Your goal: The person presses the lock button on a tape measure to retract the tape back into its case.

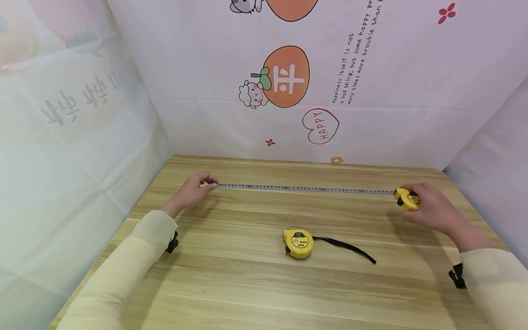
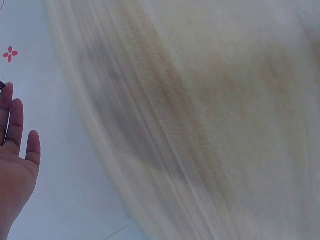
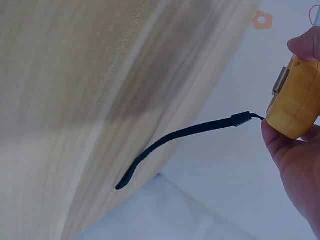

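Observation:
A yellow tape measure [image 1: 406,199] sits in my right hand [image 1: 433,208], gripped between thumb and fingers at the right of the head view. Its blade [image 1: 288,188] is drawn out in a straight line across the back of the table. At the left, my left hand [image 1: 194,191] pinches the blade's free end between thumb and fingertips. The right wrist view shows the yellow case [image 3: 295,100] in my fingers, with a black wrist strap [image 3: 185,132] hanging from it. In the left wrist view only part of my left hand [image 2: 17,165] shows, at the left edge.
A second yellow tape measure [image 1: 300,243] lies on the wooden table [image 1: 231,279], nearer to me than the stretched blade. Its black strap [image 1: 348,246] trails to the right. A printed white cloth [image 1: 198,91] hangs behind the table, with more cloth at both sides.

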Demonstrator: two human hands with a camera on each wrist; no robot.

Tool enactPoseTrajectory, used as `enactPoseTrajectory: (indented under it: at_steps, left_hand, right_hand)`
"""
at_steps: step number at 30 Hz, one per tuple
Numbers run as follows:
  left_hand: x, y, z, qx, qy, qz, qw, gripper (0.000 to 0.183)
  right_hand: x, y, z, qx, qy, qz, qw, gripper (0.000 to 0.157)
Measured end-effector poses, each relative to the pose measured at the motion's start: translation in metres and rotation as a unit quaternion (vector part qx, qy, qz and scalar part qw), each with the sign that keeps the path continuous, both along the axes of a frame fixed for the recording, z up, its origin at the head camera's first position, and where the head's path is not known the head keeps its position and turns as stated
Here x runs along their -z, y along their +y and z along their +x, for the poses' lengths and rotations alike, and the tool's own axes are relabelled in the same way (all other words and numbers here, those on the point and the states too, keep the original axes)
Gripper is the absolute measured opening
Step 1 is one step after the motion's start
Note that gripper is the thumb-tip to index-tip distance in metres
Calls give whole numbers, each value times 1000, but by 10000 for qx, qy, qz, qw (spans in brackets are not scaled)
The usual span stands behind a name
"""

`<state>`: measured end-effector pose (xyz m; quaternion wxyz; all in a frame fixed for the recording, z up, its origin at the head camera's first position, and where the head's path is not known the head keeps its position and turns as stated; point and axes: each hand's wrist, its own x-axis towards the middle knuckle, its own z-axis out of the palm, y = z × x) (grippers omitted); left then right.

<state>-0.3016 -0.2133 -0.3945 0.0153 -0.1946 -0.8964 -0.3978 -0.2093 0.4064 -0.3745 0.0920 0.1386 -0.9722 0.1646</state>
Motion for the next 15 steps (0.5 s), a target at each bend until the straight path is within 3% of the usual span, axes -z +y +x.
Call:
enactPoseTrajectory:
  at_steps: [5,15]
  left_hand:
    - [-5,-1,1,-6,25,120,9999,13]
    - [-13,-1,4,-105,-57,370,9992,18]
  right_hand:
    - [-6,-1,2,-74,189,12,9998,69]
    - [-16,-2,3,17,139,8,9999,69]
